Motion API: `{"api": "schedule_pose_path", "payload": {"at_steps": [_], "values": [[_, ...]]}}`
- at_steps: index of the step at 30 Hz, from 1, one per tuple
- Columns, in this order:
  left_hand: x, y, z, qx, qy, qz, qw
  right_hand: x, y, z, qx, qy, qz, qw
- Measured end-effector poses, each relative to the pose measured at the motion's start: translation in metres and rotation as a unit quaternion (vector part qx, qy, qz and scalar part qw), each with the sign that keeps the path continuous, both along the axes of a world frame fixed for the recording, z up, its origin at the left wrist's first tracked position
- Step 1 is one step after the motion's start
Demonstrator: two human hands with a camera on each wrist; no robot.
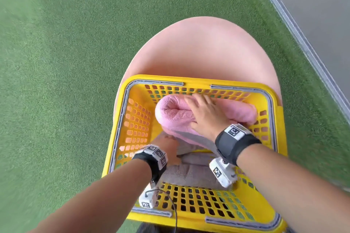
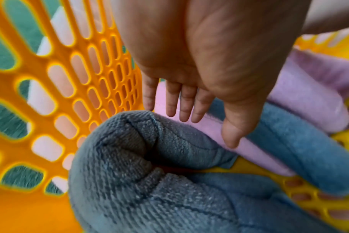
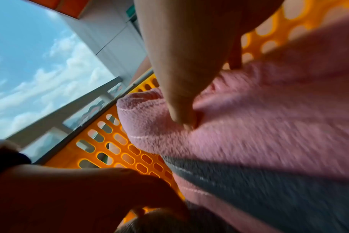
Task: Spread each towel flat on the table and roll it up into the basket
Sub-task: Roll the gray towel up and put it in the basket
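A yellow perforated basket [image 1: 189, 79] stands on a round pink table [image 1: 198, 49]. A rolled pink towel [image 1: 170, 113] with a grey stripe lies across the basket's far half. My right hand [image 1: 204, 111] lies over the roll and grips it; in the right wrist view its thumb [image 3: 179, 102] digs into the pink towel [image 3: 269, 118]. A rolled grey towel [image 1: 193, 174] lies in the near half. My left hand [image 1: 166, 145] reaches into the basket between the rolls. Its fingers [image 2: 186, 107] hang straight, holding nothing, just above the grey towel [image 2: 149, 173] and the pink towel [image 2: 309, 94].
Green artificial turf [image 1: 66, 62] surrounds the table. A grey rail and paving [image 1: 303, 34] run along the upper right. The basket's grey handles [image 1: 157, 82] lie folded on its rim. The basket wall [image 2: 56, 97] is close on my left hand's left.
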State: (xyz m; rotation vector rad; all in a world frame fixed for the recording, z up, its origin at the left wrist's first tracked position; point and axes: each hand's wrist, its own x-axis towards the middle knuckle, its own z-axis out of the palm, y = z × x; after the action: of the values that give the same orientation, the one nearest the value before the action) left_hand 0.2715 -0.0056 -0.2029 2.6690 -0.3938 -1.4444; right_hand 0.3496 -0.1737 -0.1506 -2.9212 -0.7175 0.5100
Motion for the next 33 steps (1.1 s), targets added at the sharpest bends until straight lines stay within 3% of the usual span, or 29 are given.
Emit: {"api": "schedule_pose_path", "payload": {"at_steps": [2, 4, 9, 16, 20, 22, 25, 29, 33], "values": [[-0.002, -0.004, -0.009, 0.026, 0.003, -0.080, 0.996, -0.021, -0.018, -0.009, 0.037, -0.043, -0.008, 0.998], [-0.004, -0.011, -0.017, 0.052, 0.042, -0.142, 0.988, -0.041, -0.036, -0.022, 0.008, -0.038, 0.000, 0.999], [-0.011, -0.023, -0.040, 0.110, 0.085, -0.196, 0.971, -0.053, -0.058, -0.060, -0.054, -0.007, 0.053, 0.997], [-0.025, -0.029, -0.053, 0.061, -0.022, -0.267, 0.961, -0.034, -0.057, -0.076, -0.061, -0.036, 0.054, 0.996], [-0.008, -0.011, -0.048, -0.029, 0.007, -0.194, 0.981, -0.029, -0.060, -0.066, -0.053, -0.030, 0.041, 0.997], [0.003, -0.002, -0.048, -0.045, 0.013, -0.060, 0.997, -0.033, -0.058, -0.062, -0.054, -0.029, 0.025, 0.998], [0.018, 0.002, -0.066, -0.010, -0.083, 0.130, 0.988, -0.042, -0.052, -0.066, -0.060, -0.027, 0.025, 0.998], [0.017, 0.008, -0.108, 0.084, -0.053, 0.172, 0.980, -0.044, -0.049, -0.074, -0.062, -0.028, 0.037, 0.997], [0.014, 0.016, -0.144, -0.020, -0.025, 0.165, 0.986, -0.045, -0.051, -0.083, -0.060, -0.045, 0.045, 0.996]]}}
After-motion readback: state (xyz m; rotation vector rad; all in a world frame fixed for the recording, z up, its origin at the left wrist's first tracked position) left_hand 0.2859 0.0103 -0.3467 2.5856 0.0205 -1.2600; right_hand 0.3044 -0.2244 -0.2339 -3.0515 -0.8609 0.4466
